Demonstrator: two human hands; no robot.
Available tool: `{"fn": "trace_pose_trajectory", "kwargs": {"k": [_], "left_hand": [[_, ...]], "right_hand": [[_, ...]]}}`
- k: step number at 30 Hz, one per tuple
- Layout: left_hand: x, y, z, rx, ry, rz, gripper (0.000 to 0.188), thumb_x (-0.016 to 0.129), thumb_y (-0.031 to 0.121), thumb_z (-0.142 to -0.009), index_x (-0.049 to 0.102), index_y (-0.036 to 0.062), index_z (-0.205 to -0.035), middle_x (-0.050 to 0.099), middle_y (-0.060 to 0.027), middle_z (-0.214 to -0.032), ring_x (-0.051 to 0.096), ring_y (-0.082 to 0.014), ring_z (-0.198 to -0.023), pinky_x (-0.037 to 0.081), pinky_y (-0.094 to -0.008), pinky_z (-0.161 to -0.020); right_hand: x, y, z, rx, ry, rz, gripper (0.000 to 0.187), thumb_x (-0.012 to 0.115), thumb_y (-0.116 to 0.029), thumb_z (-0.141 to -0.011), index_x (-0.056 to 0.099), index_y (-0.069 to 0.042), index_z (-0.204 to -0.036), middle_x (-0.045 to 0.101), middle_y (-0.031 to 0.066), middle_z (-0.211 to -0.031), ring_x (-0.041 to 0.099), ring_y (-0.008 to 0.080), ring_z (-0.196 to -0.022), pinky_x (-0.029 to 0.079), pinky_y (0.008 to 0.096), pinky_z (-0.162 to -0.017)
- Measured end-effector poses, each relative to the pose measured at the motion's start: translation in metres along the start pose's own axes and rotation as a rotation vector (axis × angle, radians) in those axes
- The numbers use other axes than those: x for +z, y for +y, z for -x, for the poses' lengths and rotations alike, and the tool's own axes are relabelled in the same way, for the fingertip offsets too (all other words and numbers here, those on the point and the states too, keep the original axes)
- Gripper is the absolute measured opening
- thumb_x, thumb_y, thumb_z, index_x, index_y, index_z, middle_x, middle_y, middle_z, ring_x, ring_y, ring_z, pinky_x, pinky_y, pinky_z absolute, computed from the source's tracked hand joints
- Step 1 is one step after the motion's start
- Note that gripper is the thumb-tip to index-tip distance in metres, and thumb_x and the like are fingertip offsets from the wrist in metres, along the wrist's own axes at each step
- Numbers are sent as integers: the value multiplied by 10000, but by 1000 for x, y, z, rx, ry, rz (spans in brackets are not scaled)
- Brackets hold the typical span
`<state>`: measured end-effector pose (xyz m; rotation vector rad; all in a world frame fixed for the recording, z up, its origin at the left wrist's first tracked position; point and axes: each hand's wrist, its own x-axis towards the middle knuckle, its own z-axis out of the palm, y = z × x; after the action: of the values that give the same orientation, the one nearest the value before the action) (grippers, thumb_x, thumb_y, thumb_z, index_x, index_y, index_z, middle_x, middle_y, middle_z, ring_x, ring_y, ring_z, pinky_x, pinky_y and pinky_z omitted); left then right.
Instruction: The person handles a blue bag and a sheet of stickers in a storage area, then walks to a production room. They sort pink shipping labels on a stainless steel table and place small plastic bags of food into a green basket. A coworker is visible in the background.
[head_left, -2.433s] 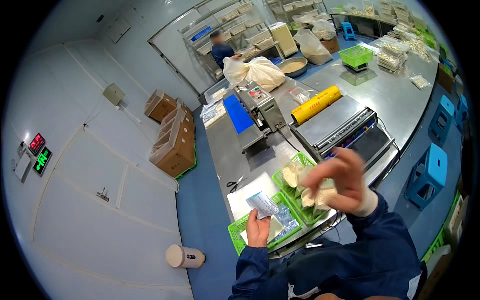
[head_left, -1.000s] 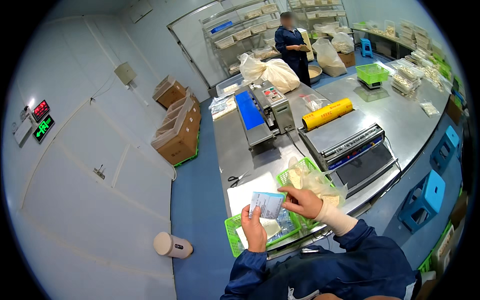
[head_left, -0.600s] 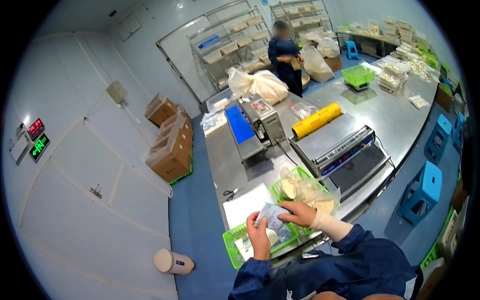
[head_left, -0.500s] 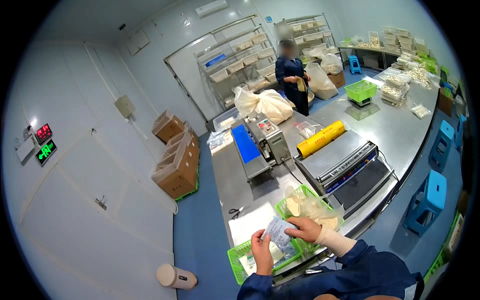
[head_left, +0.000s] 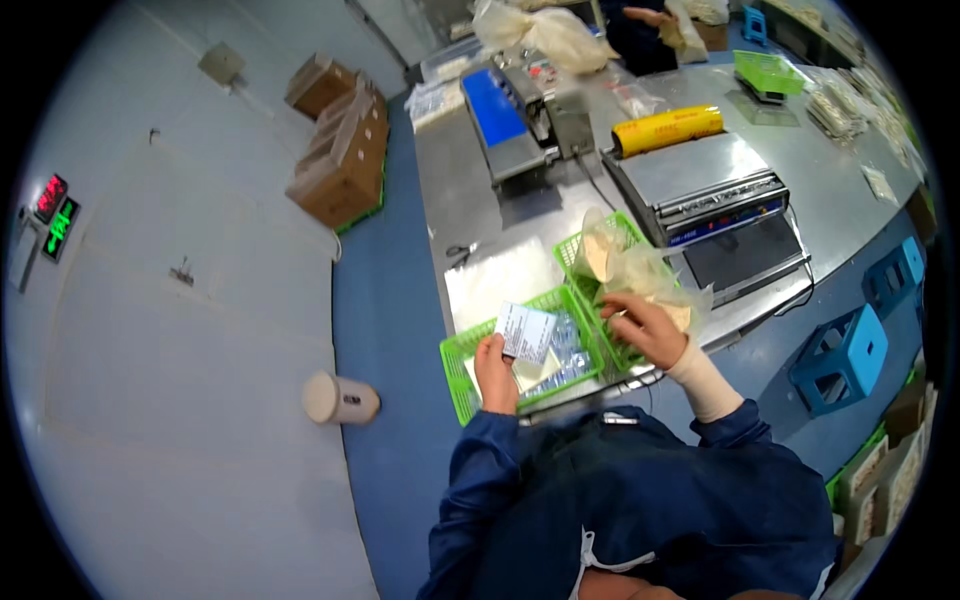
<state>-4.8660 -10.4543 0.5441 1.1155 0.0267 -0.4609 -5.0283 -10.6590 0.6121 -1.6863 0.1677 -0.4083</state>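
Observation:
My left hand (head_left: 495, 376) pinches a small flat printed packet (head_left: 526, 332), white with dark print, by its lower left edge. It is held over a green basket (head_left: 452, 372) with clear bluish plastic packs (head_left: 570, 358) and a pale sheet inside. My right hand (head_left: 646, 332), a beige wrap at its wrist, hovers over a second green basket (head_left: 568, 250). Its fingers are bent and apart, with nothing visible in them. Beneath it lie clear plastic bags (head_left: 640, 272) with pale beige contents.
White sheets (head_left: 503, 280) and black scissors (head_left: 459, 254) lie on the steel table. Beyond stand a machine with a blue belt (head_left: 494, 108), a film wrapper (head_left: 710, 195) and a yellow roll (head_left: 668, 130). Blue stools (head_left: 842, 360) are at right. A co-worker (head_left: 640, 40) stands across the table.
My right hand has let go of the printed packet and moved right, over the second basket. The left hand keeps the packet. The view has tilted down.

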Motion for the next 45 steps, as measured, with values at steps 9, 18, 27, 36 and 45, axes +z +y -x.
{"fn": "trace_pose_trajectory", "kwargs": {"k": [9,18,27,36,45], "left_hand": [[-45,-86,-13,-256,19,-22,192,521,96,-835,493,29,-1013,581,-70,-896,579,-163,-763,467,-280,-636],[-47,-115,-24,-464,53,-85,343,456,-3,-805,389,-13,-1140,537,-140,-1024,570,-262,-847,494,-362,-710],[19,-110,-47,-204,-87,-359,367,469,-5,-805,385,8,-1161,565,-130,-969,593,-186,-722,494,-274,-547],[58,-112,-65,357,-183,-1024,384,528,58,-780,449,36,-1156,503,-104,-832,532,-205,-687,445,-307,-576],[81,-147,-61,423,-351,-1152,339,554,163,-758,508,0,-1052,525,-192,-850,507,-324,-781,404,-398,-696]], "right_hand": [[1,43,49,286,-99,-99,215,492,-100,-877,531,23,-1048,591,48,-797,535,92,-626,457,228,-577],[21,86,73,355,-145,92,212,500,-118,-858,561,10,-1016,615,94,-782,572,141,-625,467,269,-591],[18,96,78,397,-128,126,217,503,-117,-850,569,8,-1016,624,88,-770,578,145,-623,470,277,-593],[10,99,84,441,-93,90,210,499,-110,-852,566,16,-1006,614,84,-757,567,136,-603,467,273,-577],[3,112,93,479,-55,42,222,498,-133,-860,564,7,-1019,600,59,-734,550,117,-592,463,260,-577]]}}
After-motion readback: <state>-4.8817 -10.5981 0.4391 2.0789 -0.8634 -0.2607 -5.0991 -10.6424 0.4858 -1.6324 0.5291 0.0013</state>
